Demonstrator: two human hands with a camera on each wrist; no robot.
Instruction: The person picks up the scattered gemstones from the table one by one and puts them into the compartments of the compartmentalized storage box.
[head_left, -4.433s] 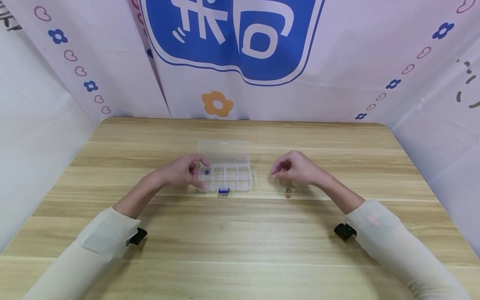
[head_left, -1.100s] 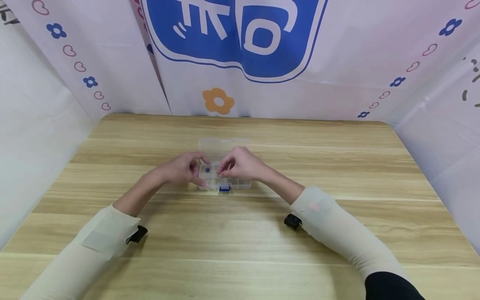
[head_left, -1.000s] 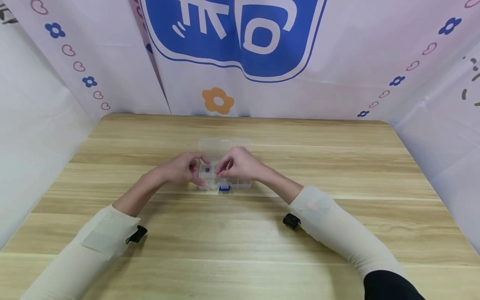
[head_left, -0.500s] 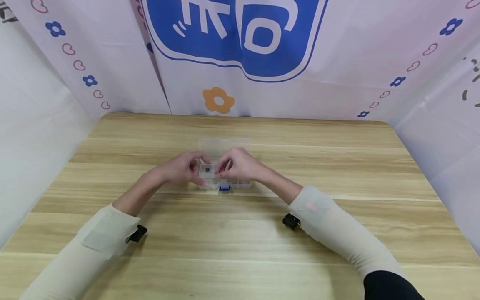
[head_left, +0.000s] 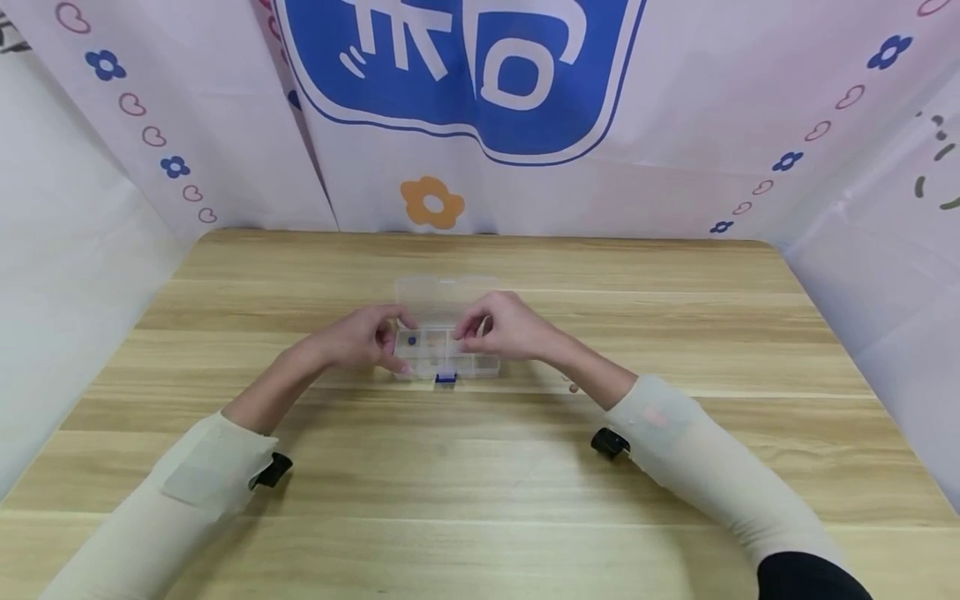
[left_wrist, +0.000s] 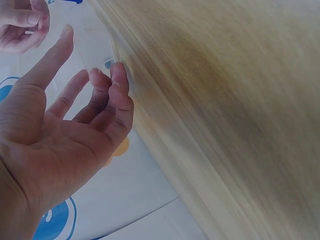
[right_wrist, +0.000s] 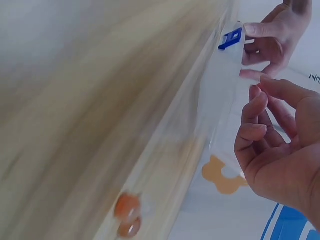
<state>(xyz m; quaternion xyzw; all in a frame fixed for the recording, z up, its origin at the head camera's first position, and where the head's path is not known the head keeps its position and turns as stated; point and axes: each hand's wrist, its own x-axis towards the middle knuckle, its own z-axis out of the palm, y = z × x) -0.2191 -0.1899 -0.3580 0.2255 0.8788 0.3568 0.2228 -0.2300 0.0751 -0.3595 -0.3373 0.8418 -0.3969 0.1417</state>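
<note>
A clear plastic compartment box (head_left: 486, 364) lies on the table with its lid (head_left: 420, 292) folded back and a blue latch (head_left: 446, 378) at the front. One small blue bead (head_left: 412, 341) sits in its back-left compartment. My left hand (head_left: 356, 337) holds the box's left end between thumb and fingers. Over the middle of the box is my right hand (head_left: 510, 325), thumb and fingertips close together and bent, with nothing visible between them. In the right wrist view the same right hand (right_wrist: 280, 140) has loosely curled fingers.
Small orange beads (right_wrist: 127, 206) lie on the table (head_left: 480, 483) to the right of the box, near the right forearm, with a blurry clear piece beside them. A printed cloth (head_left: 600, 196) hangs behind the table's back edge.
My right hand went from beside the orange beads to the box's second back compartment, then drew slightly right. My left hand stays at the box's left end.
</note>
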